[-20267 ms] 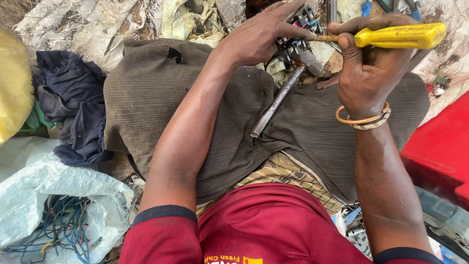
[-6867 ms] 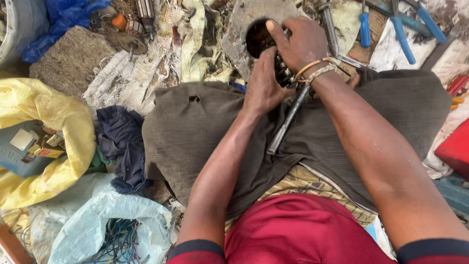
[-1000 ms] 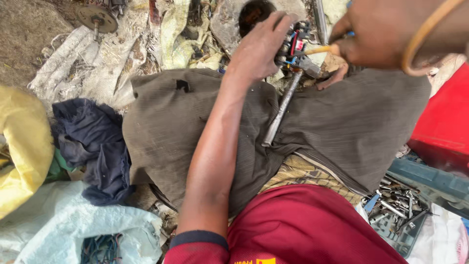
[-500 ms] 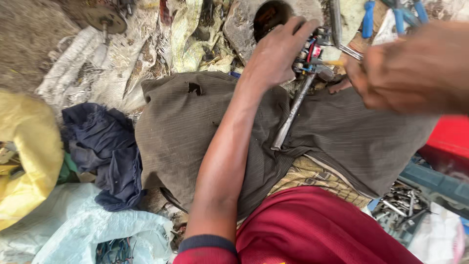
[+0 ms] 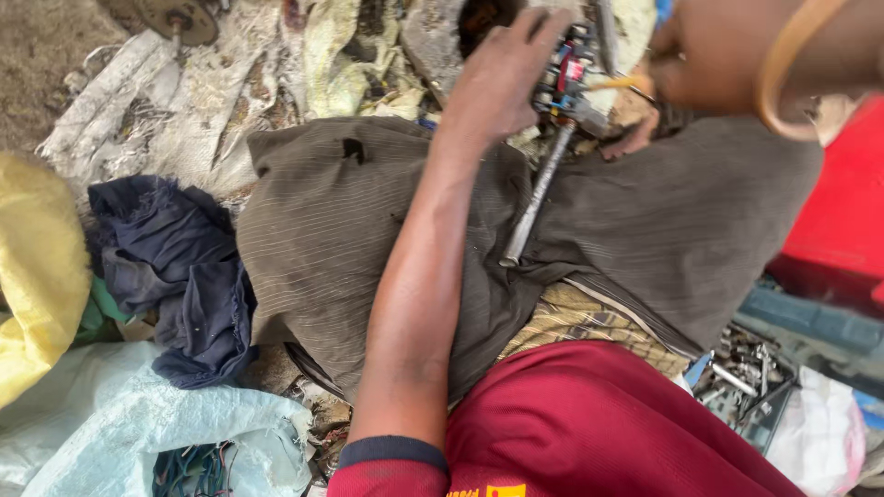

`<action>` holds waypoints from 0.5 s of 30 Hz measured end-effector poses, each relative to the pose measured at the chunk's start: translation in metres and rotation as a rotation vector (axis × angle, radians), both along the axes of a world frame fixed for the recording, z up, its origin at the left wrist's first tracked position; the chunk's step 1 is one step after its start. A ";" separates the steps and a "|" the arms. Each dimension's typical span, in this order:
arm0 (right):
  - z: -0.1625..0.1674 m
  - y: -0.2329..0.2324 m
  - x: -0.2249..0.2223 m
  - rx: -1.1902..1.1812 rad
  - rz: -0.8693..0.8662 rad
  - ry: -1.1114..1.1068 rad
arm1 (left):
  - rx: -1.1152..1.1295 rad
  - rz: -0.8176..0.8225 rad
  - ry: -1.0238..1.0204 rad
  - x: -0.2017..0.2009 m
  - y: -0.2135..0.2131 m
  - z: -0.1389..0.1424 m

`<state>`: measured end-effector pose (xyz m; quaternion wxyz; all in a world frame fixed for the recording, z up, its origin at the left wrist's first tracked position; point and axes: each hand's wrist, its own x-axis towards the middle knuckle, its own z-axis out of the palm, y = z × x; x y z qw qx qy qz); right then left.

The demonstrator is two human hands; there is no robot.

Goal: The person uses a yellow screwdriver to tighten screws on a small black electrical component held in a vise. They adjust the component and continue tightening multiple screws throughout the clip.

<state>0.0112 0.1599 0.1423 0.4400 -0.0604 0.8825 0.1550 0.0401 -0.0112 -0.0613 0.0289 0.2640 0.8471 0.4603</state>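
The left hand (image 5: 502, 78) grips a small metal part (image 5: 564, 83) on a long rod (image 5: 534, 198). The right hand (image 5: 700, 64) is blurry; I cannot tell its grip.

Two hands (image 5: 502, 83), one metal rod (image 5: 537, 195), one red box (image 5: 843, 221), one yellow sack (image 5: 37, 276).
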 end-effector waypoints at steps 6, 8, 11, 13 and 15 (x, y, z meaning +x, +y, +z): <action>0.018 -0.008 0.017 0.338 1.222 -0.012 | 0.064 0.022 0.072 -0.007 0.000 -0.011; 0.028 -0.011 0.006 0.177 1.598 -0.096 | 0.014 -0.012 0.042 -0.006 0.000 -0.007; 0.039 -0.012 -0.003 0.027 1.419 0.134 | -0.039 -0.047 -0.004 -0.005 0.001 0.000; 0.037 -0.012 0.004 -0.324 1.019 0.359 | -0.052 -0.041 -0.069 0.000 0.001 0.005; 0.034 -0.007 0.023 -0.509 0.660 0.455 | -0.035 0.001 0.095 0.004 0.001 0.009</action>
